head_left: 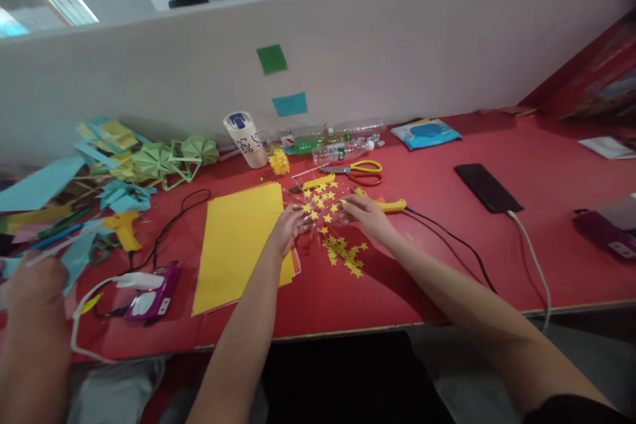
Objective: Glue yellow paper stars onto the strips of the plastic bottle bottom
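Note:
Yellow paper stars (327, 218) lie on a clear, shiny plastic piece (313, 228) whose outline is hard to make out. At its left side, the curled fingers of my left hand (291, 228) hold the plastic. My right hand (366, 212) is at the right side, its fingertips closed on a small yellow star (342, 203). A loose pile of stars (342, 253) lies on the red table (387, 305), just below the plastic. Yellow sheets (236, 245) are stacked beside my left hand.
Behind are a yellow cutter (318, 182), scissors (365, 171), bottles (322, 142) and a cup (246, 139). A glue gun (392, 205) with a cord is by my right hand, a phone (487, 187) farther right. Another person's hand (37, 278) is at left, near paper shapes.

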### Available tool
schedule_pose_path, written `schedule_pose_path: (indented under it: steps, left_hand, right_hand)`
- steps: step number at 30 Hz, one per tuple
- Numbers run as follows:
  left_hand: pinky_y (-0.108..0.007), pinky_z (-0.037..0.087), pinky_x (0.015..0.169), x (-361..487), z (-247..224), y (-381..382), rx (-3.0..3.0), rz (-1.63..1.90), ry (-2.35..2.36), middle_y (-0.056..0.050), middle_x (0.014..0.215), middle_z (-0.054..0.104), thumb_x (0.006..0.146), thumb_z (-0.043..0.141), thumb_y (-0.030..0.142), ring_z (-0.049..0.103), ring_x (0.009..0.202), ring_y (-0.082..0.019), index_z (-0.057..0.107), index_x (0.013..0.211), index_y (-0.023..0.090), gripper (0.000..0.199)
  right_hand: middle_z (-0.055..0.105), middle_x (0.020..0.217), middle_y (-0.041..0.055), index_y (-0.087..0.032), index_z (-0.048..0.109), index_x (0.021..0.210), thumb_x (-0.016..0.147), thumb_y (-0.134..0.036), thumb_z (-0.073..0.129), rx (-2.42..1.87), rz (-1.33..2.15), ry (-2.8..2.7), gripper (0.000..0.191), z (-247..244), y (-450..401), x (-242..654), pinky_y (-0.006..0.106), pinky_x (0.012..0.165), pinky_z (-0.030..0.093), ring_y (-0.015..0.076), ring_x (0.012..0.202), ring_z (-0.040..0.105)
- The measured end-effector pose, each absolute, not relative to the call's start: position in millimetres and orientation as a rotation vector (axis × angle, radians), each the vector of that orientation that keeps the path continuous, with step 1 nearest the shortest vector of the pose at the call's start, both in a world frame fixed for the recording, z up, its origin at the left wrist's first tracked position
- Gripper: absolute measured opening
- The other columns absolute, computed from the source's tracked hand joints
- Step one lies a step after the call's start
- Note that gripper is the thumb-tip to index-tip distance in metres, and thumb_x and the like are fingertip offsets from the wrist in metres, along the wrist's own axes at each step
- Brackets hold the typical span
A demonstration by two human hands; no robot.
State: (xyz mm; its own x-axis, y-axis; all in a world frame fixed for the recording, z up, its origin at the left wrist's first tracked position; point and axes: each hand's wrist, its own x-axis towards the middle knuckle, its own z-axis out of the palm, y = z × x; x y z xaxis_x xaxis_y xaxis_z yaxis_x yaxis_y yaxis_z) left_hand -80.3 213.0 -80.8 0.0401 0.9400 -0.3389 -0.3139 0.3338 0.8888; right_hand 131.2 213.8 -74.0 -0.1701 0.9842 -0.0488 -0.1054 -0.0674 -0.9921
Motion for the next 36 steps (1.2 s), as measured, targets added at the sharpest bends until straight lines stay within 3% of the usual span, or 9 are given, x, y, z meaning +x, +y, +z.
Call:
schedule_pose_path:
  steps: [7,11,14,20,22,24,27,31,36]
  left_hand:
    - [-0.03,0.062,0.077,-83.7,-70.9,206.8,0.565,1.133,1.021,-0.004,0.088,0.071,0.084,0.057,0.029,0.073,0.078,-0.016,0.06,0.092,0.017,0.015]
    - [-0.041,0.063,0.081,-87.1,-71.0,206.0,0.457,1.117,0.878,-0.011,0.091,0.073,0.093,0.043,0.057,0.074,0.079,-0.023,0.064,0.095,0.013,0.049]
    - [-0.044,0.062,0.082,-90.2,-73.9,204.9,0.397,1.089,0.769,-0.014,0.093,0.074,0.093,0.037,0.065,0.075,0.087,-0.028,0.065,0.1,0.012,0.061]
    - [-0.049,0.059,0.089,-94.9,-72.2,201.7,0.428,1.085,0.679,-0.015,0.107,0.074,0.079,0.055,0.072,0.072,0.101,-0.033,0.062,0.113,0.015,0.067]
    - [-0.05,0.057,0.093,-93.2,-69.1,201.8,0.465,1.078,0.686,-0.014,0.112,0.073,0.077,0.064,0.061,0.07,0.107,-0.033,0.063,0.112,0.016,0.057]
    - [-0.045,0.056,0.095,-89.2,-67.9,202.1,0.511,1.078,0.761,-0.01,0.109,0.074,0.075,0.07,0.034,0.071,0.103,-0.028,0.065,0.108,0.017,0.038]
    - [-0.035,0.057,0.092,-81.0,-72.4,201.0,0.573,1.093,0.922,-0.004,0.1,0.073,0.062,0.071,0.006,0.072,0.088,-0.018,0.066,0.095,0.018,0.036]
    - [-0.026,0.058,0.076,-72.1,-85.9,197.6,0.599,1.159,1.037,0.002,0.08,0.067,0.057,0.077,0.005,0.067,0.071,-0.011,0.062,0.082,0.019,0.032]
    - [-0.021,0.056,0.07,-67.9,-93.6,206.0,0.653,1.299,1.081,0.005,0.079,0.064,0.05,0.081,0.004,0.065,0.072,-0.009,0.061,0.082,0.022,0.042]
  right_hand:
    - [0.069,0.071,-0.0015,-0.024,0.064,0.084,0.071,-0.054,0.072,-1.037,1.393,-1.111,0.034,-65.7,206.3,134.7,0.035,0.071,0.06,0.0159,0.067,0.069]
    - [0.069,0.07,-0.0019,-0.023,0.066,0.082,0.071,-0.051,0.075,-1.022,1.419,-1.065,0.031,-58.3,201.7,136.1,0.033,0.069,0.06,0.0145,0.065,0.069]
    - [0.069,0.068,-0.0026,-0.023,0.066,0.08,0.071,-0.052,0.075,-1.01,1.435,-1.032,0.031,-53.5,199.3,137.4,0.032,0.068,0.06,0.0134,0.063,0.068]
    - [0.068,0.067,-0.0025,-0.023,0.066,0.079,0.071,-0.047,0.077,-0.989,1.477,-0.942,0.027,-49.6,198.1,142.3,0.029,0.064,0.059,0.0114,0.058,0.066]
    - [0.069,0.068,-0.0018,-0.023,0.067,0.079,0.07,-0.045,0.078,-0.965,1.499,-0.88,0.026,-49.0,198.8,143.9,0.028,0.061,0.058,0.0118,0.059,0.066]
    - [0.069,0.068,-0.0009,-0.022,0.067,0.079,0.07,-0.043,0.078,-0.947,1.523,-0.839,0.025,-47.9,199.5,145.2,0.028,0.061,0.058,0.0122,0.059,0.067]
    - [0.071,0.071,0.0009,-0.021,0.068,0.079,0.072,-0.041,0.076,-0.948,1.549,-0.831,0.023,-45.5,200.2,146.1,0.028,0.062,0.059,0.0125,0.059,0.068]
    - [0.073,0.075,0.0026,-0.02,0.069,0.076,0.072,-0.041,0.074,-0.934,1.551,-0.848,0.021,-41.5,202.0,143.9,0.027,0.061,0.059,0.0128,0.063,0.069]
    - [0.069,0.067,0.0003,-0.02,0.07,0.075,0.071,-0.041,0.075,-0.914,1.561,-0.916,0.022,-32.0,208.1,136.4,0.027,0.06,0.058,0.0114,0.056,0.066]
